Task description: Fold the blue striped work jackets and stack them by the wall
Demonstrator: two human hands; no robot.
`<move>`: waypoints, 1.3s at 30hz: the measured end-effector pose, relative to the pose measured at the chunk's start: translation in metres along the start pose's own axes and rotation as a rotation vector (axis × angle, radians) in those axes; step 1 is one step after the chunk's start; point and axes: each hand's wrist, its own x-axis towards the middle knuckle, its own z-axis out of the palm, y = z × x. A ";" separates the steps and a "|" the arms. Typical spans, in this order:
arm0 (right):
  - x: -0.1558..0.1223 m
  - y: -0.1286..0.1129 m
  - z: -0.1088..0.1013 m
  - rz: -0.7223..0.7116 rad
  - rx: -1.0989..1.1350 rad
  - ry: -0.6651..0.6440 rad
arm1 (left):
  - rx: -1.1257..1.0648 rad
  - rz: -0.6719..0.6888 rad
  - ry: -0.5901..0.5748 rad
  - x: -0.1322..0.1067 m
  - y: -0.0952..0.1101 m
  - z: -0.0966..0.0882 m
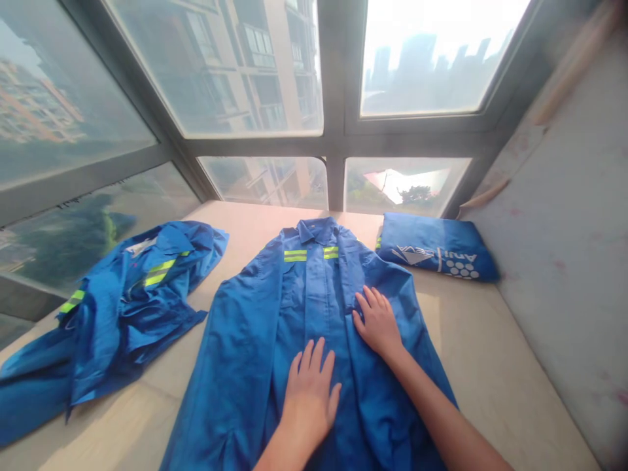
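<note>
The left hand [310,392] and right hand [379,322] lay open, palms down on the jacket [316,304], where uneven pressure risked dragging creases into its loose cloth.

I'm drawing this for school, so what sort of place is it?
Probably a bay window or closed-in balcony, perhaps high up: grey-framed windows on two sides, a broad pale ledge under them, and an apartment block and hazy towers outside.
</note>
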 end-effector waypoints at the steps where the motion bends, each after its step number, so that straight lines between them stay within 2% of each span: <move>1: 0.000 0.000 0.000 0.001 -0.002 -0.003 | -0.007 -0.007 0.018 -0.013 -0.001 0.003; 3: 0.000 0.000 0.000 0.000 -0.002 -0.009 | -0.010 -0.003 0.029 -0.028 -0.002 0.006; 5: 0.001 -0.001 0.000 -0.002 -0.002 -0.016 | -0.005 0.002 0.035 -0.031 -0.002 0.006; 11: 0.001 -0.004 -0.002 0.023 -0.014 -0.053 | -0.014 0.023 0.058 -0.024 -0.002 0.000; 19: 0.018 -0.021 0.001 0.096 0.002 -0.041 | -0.039 0.064 0.032 -0.008 -0.031 -0.013; 21: 0.026 -0.023 0.002 0.099 0.039 -0.035 | -0.031 0.053 0.040 -0.003 -0.035 -0.014; 25: 0.040 -0.021 -0.003 0.132 0.247 0.039 | -0.004 0.045 0.056 0.005 -0.036 -0.014; 28: 0.035 -0.014 -0.012 0.222 0.316 0.103 | -0.001 0.051 0.076 0.006 -0.035 -0.013; 31: 0.004 0.000 -0.025 0.319 0.336 0.149 | -0.045 0.040 0.126 0.009 -0.036 -0.010; 35: -0.073 0.027 -0.044 0.399 0.549 0.292 | -0.151 -0.004 0.198 0.017 -0.038 -0.009; 37: -0.115 0.038 -0.053 0.478 0.651 0.282 | -0.191 -0.011 0.228 0.020 -0.031 -0.012; 39: -0.152 0.043 -0.060 0.582 0.724 0.219 | -0.233 -0.019 0.260 0.018 -0.015 -0.017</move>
